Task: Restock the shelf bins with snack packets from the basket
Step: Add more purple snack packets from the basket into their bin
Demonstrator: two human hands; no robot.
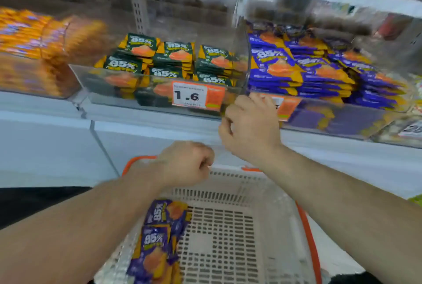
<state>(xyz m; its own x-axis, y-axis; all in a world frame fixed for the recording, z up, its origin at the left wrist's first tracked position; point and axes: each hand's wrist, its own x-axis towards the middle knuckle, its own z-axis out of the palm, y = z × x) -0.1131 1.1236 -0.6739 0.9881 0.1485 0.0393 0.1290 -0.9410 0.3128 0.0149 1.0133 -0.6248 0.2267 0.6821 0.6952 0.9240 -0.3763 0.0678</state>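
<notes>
Beige plastic basket: seen low in the middle of the view, between the two forearms; a slotted floor and walls are shown, with an orange handle along the right rim and another arc of orange at the far left corner.
Purple packets in the basket: a few purple and orange snack packets marked 85% are piled against the left wall of the basket; the rest of the floor is bare lattice.
Left hand: held over the far rim of the basket with the fingers curled into a loose fist; nothing is seen inside it.
Right hand: raised to the front edge of the shelf, just beside the divider between two bins; the fingers are bent inward, and whether anything is pinched cannot be told through the blur.
Middle clear bin: filled with neat stacks of green and orange packets marked 85%; a price tag reading 1.6 is fixed to its front.
Right clear bin: filled with purple and orange packets, stacked less evenly; an orange tag on its front is partly hidden by the right hand.
Left bin: orange packets are held there, heavily blurred.
White shelf: all three bins are carried on it.
</notes>
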